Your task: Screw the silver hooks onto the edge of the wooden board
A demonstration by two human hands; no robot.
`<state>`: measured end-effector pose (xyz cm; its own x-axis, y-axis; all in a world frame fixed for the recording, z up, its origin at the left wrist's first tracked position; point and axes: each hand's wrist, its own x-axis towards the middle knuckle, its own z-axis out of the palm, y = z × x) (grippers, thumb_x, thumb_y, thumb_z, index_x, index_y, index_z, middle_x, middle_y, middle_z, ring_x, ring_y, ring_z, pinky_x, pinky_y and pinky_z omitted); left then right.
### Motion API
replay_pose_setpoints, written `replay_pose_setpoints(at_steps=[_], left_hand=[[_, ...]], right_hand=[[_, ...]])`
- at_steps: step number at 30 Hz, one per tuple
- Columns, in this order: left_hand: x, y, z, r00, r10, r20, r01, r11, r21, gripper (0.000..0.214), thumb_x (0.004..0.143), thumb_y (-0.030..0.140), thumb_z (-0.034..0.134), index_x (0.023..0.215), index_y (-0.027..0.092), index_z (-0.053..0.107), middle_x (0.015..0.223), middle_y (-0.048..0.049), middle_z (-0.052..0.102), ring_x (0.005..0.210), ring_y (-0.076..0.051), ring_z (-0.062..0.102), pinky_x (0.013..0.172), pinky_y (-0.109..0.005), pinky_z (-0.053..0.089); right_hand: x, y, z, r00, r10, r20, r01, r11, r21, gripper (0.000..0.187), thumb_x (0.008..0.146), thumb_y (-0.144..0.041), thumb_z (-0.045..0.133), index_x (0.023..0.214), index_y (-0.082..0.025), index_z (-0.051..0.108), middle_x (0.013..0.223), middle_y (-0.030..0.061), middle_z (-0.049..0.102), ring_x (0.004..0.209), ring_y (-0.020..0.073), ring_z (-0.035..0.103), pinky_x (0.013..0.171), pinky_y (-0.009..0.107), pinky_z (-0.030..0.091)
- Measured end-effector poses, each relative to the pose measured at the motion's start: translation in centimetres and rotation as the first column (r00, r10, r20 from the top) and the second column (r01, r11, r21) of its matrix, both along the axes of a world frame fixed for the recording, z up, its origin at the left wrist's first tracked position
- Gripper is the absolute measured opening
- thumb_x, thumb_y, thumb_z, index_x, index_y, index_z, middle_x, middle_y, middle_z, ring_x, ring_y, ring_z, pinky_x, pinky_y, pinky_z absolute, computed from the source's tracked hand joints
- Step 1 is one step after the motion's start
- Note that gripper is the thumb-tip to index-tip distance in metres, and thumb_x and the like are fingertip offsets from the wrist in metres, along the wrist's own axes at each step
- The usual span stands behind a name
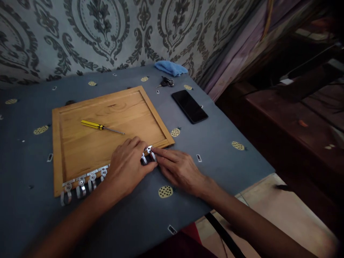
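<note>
A framed wooden panel [107, 107] lies flat on the table. Along its front edge runs a metal hook rail [92, 176] with several curved hooks that stick out over the edge toward me. My left hand [127, 166] is closed over the right part of the rail, its fingers on the panel side and its thumb in front; it hides the middle hooks. At the rail's right end, the fingers of my right hand [178, 166] pinch the last hook. A screwdriver [92, 124] with a yellow and black handle rests on the panel, beyond my left hand.
The table [220, 154] has a grey-blue cover with pineapple prints. Right of the panel lie a black phone [189, 106], keys [166, 82] and a blue cloth [171, 68]. A patterned wall [142, 36] borders the back. Dark furniture [295, 111] stands at the right.
</note>
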<state>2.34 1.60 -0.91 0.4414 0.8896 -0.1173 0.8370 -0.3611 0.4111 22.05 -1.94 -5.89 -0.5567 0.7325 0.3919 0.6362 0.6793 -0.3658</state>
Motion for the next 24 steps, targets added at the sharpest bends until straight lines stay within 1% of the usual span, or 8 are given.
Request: replay_pose_setpoints(at_steps=[4, 7, 10, 15, 18, 21, 24], left_hand=[[0.04, 0.04, 0.05, 1.000, 0.012, 0.009, -0.012, 1.000, -0.012, 0.023, 0.084, 0.034, 0.076, 0.098, 0.021, 0.065, 0.103, -0.0053, 0.066, 0.102, -0.028, 0.061, 0.087, -0.043, 0.049], [0.09, 0.07, 0.16, 1.000, 0.015, 0.001, -0.015, 1.000, -0.018, 0.023, 0.083, 0.034, 0.077, 0.098, 0.021, 0.065, 0.102, -0.0047, 0.066, 0.099, -0.027, 0.061, 0.085, -0.042, 0.049], [0.14, 0.14, 0.25, 1.000, 0.010, -0.001, -0.010, 1.000, -0.023, 0.023, 0.083, 0.034, 0.077, 0.098, 0.022, 0.065, 0.102, -0.0045, 0.066, 0.099, -0.027, 0.061, 0.085, -0.041, 0.049], [0.16, 0.22, 0.32, 1.000, 0.012, -0.009, -0.012, 0.999, -0.046, 0.024, 0.082, 0.032, 0.077, 0.099, 0.021, 0.065, 0.102, -0.0048, 0.066, 0.103, -0.029, 0.061, 0.087, -0.043, 0.049], [0.14, 0.21, 0.33, 1.000, 0.014, -0.006, -0.015, 0.999, -0.047, 0.023, 0.083, 0.032, 0.077, 0.099, 0.021, 0.065, 0.102, -0.0048, 0.066, 0.103, -0.029, 0.061, 0.087, -0.044, 0.049], [0.15, 0.22, 0.31, 1.000, 0.012, -0.009, -0.012, 0.999, -0.039, 0.023, 0.083, 0.034, 0.076, 0.098, 0.021, 0.065, 0.101, -0.0045, 0.066, 0.100, -0.028, 0.060, 0.086, -0.043, 0.049], [0.14, 0.20, 0.14, 1.000, 0.008, -0.012, -0.008, 1.000, -0.030, 0.023, 0.083, 0.034, 0.076, 0.098, 0.021, 0.064, 0.100, -0.0047, 0.066, 0.098, -0.027, 0.060, 0.085, -0.042, 0.049]], right_hand=[[0.31, -0.15, -0.44, 0.993, -0.022, -0.112, 0.015, 0.998, -0.055, 0.036, 0.099, -0.013, 0.050, 0.130, -0.015, 0.069, 0.134, 0.0123, 0.072, 0.116, 0.0231, 0.073, 0.095, 0.040, 0.065], [0.50, -0.30, -0.61, 0.985, -0.037, -0.170, 0.029, 0.998, -0.052, 0.039, 0.098, -0.012, 0.052, 0.134, -0.017, 0.067, 0.134, 0.0109, 0.072, 0.120, 0.0212, 0.072, 0.097, 0.037, 0.064], [0.50, -0.30, -0.46, 0.989, -0.021, -0.149, 0.013, 0.999, -0.053, 0.038, 0.098, -0.012, 0.052, 0.133, -0.017, 0.067, 0.135, 0.0113, 0.071, 0.118, 0.0212, 0.072, 0.097, 0.037, 0.064], [0.32, -0.04, -0.18, 0.995, 0.010, -0.095, -0.015, 0.999, -0.045, 0.036, 0.099, -0.013, 0.049, 0.129, -0.014, 0.068, 0.139, 0.0110, 0.069, 0.115, 0.0202, 0.073, 0.096, 0.035, 0.063], [0.24, 0.04, -0.21, 0.998, 0.015, -0.066, -0.018, 0.999, -0.044, 0.035, 0.099, -0.014, 0.049, 0.128, -0.012, 0.068, 0.139, 0.0123, 0.069, 0.115, 0.0221, 0.073, 0.096, 0.037, 0.064], [0.19, 0.06, -0.13, 0.999, 0.012, -0.032, -0.013, 0.999, -0.048, 0.036, 0.100, -0.013, 0.047, 0.129, -0.013, 0.068, 0.138, 0.0128, 0.069, 0.112, 0.0237, 0.074, 0.092, 0.041, 0.065], [0.18, 0.08, 0.08, 1.000, 0.014, -0.013, -0.014, 0.999, -0.043, 0.035, 0.100, -0.013, 0.046, 0.127, -0.011, 0.069, 0.137, 0.0137, 0.070, 0.110, 0.0244, 0.075, 0.091, 0.041, 0.066]])
